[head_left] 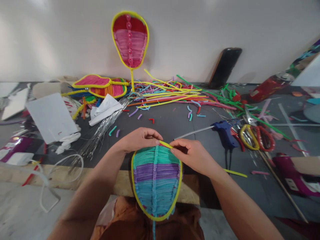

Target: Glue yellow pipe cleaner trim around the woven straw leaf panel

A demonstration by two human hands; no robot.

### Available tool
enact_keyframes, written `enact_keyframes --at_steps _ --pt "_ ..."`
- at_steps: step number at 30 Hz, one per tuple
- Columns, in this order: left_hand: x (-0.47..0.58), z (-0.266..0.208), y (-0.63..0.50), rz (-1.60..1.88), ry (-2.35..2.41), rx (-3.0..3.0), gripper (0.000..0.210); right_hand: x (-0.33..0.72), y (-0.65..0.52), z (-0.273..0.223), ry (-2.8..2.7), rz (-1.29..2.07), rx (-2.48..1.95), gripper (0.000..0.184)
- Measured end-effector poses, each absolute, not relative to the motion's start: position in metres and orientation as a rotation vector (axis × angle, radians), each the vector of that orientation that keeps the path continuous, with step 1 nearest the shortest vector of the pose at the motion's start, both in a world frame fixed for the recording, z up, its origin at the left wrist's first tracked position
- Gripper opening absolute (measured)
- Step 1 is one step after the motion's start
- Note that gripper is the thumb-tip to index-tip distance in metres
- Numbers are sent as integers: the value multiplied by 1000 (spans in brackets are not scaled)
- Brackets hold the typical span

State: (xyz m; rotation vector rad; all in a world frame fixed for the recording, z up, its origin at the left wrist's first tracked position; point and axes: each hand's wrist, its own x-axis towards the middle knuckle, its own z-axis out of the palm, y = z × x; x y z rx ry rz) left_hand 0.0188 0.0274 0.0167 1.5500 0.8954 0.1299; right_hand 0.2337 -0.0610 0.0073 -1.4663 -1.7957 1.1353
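Note:
A leaf-shaped pipe-cleaner piece [146, 190] hangs upright over the table's front edge, its broad end up. It has green, purple and blue bands, a twisted blue spine and a stem pointing down. A yellow pipe cleaner [165, 144] runs around its rim. My left hand [140, 138] is closed on the top edge, left of the spine; its fingertips are partly hidden behind the piece. Thumb and forefinger of my right hand [191, 153] pinch the yellow pipe cleaner at the upper right of the rim.
A finished-looking pink leaf [137, 40] stands behind. Loose pipe cleaners [175, 96] and a wire bundle [105, 123] cover the table's back. On the right lie a blue glue gun [226, 133], scissors [250, 136] and a red can [270, 86]. A phone [225, 66] leans on the wall.

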Motion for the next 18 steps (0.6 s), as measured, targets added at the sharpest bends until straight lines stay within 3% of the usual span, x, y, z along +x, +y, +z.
enact_keyframes --at_steps 18 --pt "26 17 22 132 988 1722 18 235 -59 5 -1889 1127 -1426 20"
